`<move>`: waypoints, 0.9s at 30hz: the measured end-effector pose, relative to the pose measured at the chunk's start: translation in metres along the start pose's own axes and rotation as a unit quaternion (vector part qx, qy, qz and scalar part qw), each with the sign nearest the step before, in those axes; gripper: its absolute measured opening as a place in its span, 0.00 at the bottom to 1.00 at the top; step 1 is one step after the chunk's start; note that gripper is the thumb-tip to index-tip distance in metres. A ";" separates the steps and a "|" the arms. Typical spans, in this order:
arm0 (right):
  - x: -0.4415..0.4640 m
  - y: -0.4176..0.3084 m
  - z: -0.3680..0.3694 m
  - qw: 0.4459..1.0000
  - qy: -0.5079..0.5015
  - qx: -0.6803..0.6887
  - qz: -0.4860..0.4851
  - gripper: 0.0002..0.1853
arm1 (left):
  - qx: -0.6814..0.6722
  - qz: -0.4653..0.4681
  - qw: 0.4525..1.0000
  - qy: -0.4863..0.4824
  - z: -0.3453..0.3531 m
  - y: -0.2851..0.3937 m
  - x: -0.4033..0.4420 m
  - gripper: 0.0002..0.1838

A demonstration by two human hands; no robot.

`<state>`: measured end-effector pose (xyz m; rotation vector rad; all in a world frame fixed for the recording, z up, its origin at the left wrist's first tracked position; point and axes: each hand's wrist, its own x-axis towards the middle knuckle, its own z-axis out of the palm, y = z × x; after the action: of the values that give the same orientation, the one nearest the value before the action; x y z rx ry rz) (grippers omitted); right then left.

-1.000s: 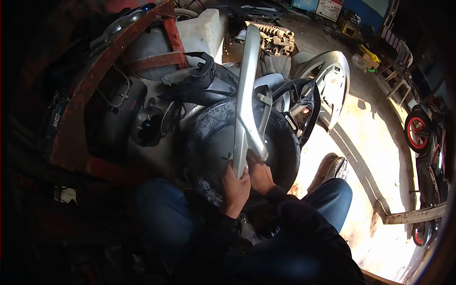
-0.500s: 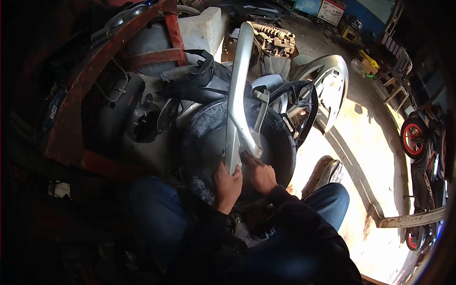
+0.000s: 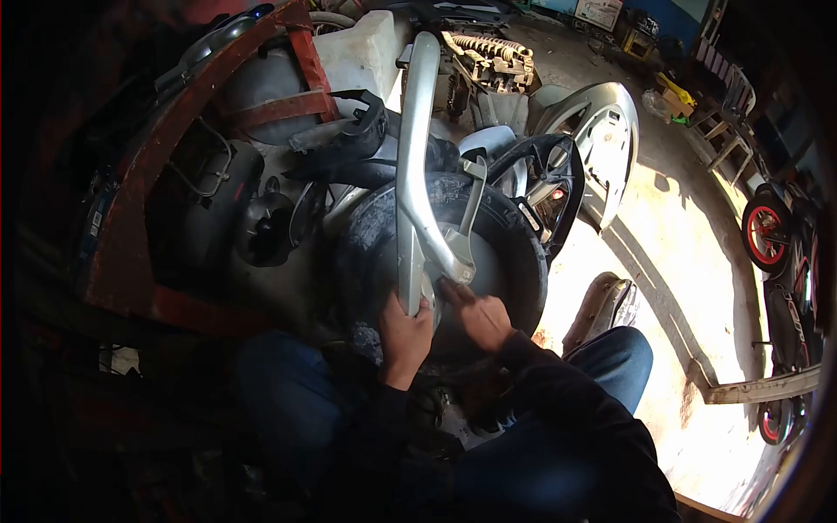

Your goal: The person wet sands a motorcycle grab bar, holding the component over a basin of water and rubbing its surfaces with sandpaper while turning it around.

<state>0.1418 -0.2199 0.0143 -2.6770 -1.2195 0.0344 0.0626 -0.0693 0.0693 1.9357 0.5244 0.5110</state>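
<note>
A long silver forked part stands upright over a round black tub, which has grey stains on its rim. My left hand is closed around the lower end of the part. Just to the right, my right hand is closed at the part's lower fork, its fingers curled and pointing up and left. What those fingers hold, if anything, is too dark and small to make out. Dark sleeves cover both arms.
A red metal frame rises at the left. Behind the tub lie black plastic parts and a silver curved cover. A motorcycle is at the right, near a chair. A wooden beam lies lower right.
The silver part has shifted left with my left hand on it. My right hand has moved slightly away from my left, widening the space between them.
</note>
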 end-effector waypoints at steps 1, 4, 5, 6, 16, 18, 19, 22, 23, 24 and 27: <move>-0.009 -0.010 0.006 0.998 0.038 0.033 -0.044 0.30 | -0.011 -0.005 1.000 0.000 0.000 -0.001 0.001 0.15; -0.012 -0.015 0.001 0.993 0.073 0.073 -0.054 0.27 | -0.003 -0.027 1.000 -0.001 -0.003 -0.002 0.002 0.15; -0.002 -0.005 -0.012 0.998 -0.056 0.036 0.019 0.27 | -0.007 -0.028 1.000 0.004 0.000 -0.002 0.000 0.15; 0.010 0.006 -0.014 0.994 -0.093 0.032 0.053 0.27 | -0.005 -0.011 1.000 0.013 0.005 -0.002 -0.001 0.14; -0.006 -0.011 0.014 0.997 0.016 0.081 -0.002 0.27 | 0.013 0.012 1.000 0.017 0.007 0.002 0.005 0.14; -0.013 -0.017 0.022 0.974 0.176 0.111 -0.095 0.26 | 0.003 -0.007 1.000 0.015 0.001 0.003 0.007 0.14; -0.006 -0.012 0.014 0.974 0.174 0.110 -0.097 0.26 | 0.002 -0.008 1.000 0.017 0.003 -0.002 0.006 0.14; 0.009 -0.001 -0.005 0.994 -0.021 0.077 0.070 0.27 | 0.026 0.003 0.999 0.025 0.009 -0.009 0.008 0.14; -0.001 -0.009 0.000 0.994 -0.023 0.080 0.073 0.27 | 0.029 0.002 0.999 0.023 0.006 -0.007 0.007 0.14; -0.016 -0.021 0.002 0.993 0.013 0.116 0.016 0.27 | 0.021 0.002 1.000 0.016 0.000 -0.003 0.006 0.14; -0.028 -0.017 -0.011 0.988 0.014 0.148 -0.043 0.25 | 0.009 0.028 0.998 0.063 0.005 -0.014 0.007 0.08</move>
<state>0.1117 -0.2319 0.0266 -2.3610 -1.2145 0.1513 0.0694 -0.0632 0.0553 1.9475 0.5582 0.6699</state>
